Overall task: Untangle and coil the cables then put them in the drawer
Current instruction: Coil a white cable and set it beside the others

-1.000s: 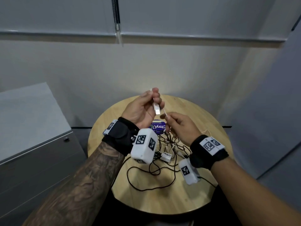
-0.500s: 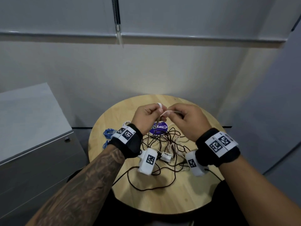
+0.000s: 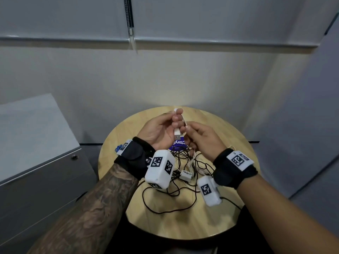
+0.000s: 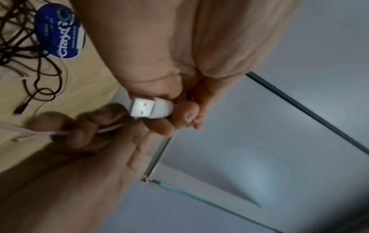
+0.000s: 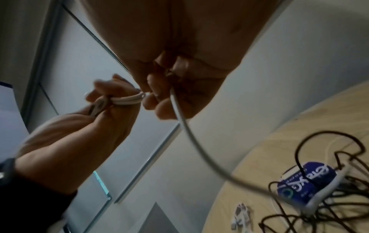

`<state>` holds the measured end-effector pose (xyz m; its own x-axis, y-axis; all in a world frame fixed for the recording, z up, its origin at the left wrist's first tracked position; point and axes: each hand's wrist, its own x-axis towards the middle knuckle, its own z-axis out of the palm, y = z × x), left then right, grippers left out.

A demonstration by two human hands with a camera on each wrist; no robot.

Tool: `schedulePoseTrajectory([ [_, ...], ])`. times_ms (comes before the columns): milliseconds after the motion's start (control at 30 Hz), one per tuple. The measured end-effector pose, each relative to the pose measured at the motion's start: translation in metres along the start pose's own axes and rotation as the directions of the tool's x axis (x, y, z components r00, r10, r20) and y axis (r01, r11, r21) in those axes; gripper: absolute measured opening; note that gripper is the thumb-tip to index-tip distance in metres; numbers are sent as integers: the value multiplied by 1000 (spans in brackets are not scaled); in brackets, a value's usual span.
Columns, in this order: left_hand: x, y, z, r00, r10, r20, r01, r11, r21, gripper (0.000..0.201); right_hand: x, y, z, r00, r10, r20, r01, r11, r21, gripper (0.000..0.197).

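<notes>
Left hand (image 4: 179,52) filling the upper middle of the frame, fingers curled round a white USB-A plug (image 4: 148,108) at centre, metal end facing the lens. Right hand (image 4: 83,141) at lower left, blurred, pinching a thin white cable (image 4: 108,130) just below the plug. Pale wooden surface (image 4: 85,82) at left. Tangle of thin black cables (image 4: 24,52) at upper left, beside a round blue label (image 4: 55,34).

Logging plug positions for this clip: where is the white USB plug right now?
In the head view the white USB plug hangs from the left hand, above the purple label on the table, beside the right hand.
</notes>
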<state>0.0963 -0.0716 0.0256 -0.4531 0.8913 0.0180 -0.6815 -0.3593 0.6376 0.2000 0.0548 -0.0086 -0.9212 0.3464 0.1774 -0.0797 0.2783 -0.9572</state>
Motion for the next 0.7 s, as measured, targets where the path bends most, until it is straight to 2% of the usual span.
schedulePoseTrajectory([
  [67,3,2,-6,990,114,-87,-123,987,-100,19,-9,9,8,995,51,82,-48,998,-38,20],
  [133,8,7,-17,957,201,-209,-233,962,-143,19,-20,16,12,989,71,130,-49,985,-164,22],
  [200,12,9,-26,916,282,-286,-317,945,-83,18,-29,18,15,983,55,175,-4,959,-282,23],
  [267,15,5,-33,885,347,-311,-343,937,70,18,-32,14,15,982,-21,188,87,932,-352,25],
  [333,16,-3,-39,859,419,-294,-333,894,301,17,-31,5,10,986,-95,134,137,926,-351,26],
  [400,15,-10,-44,858,460,-229,-293,804,518,17,-27,-6,1,991,-126,37,131,937,-325,21],
  [533,10,-20,-37,914,401,-60,-225,625,748,17,-22,-35,-10,974,-217,-69,173,902,-396,13],
  [600,10,-23,-32,908,419,-11,-238,538,809,17,-21,-47,-9,972,-229,-47,191,896,-402,14],
  [633,12,-23,-30,896,443,-20,-254,549,796,17,-20,-51,-7,972,-235,-21,208,894,-397,14],
  [667,14,-21,-29,883,464,-67,-268,618,739,17,-20,-54,-5,972,-234,8,217,892,-397,14],
  [700,16,-17,-28,869,473,-144,-292,727,622,16,-21,-55,-3,974,-222,41,219,888,-404,13],
])
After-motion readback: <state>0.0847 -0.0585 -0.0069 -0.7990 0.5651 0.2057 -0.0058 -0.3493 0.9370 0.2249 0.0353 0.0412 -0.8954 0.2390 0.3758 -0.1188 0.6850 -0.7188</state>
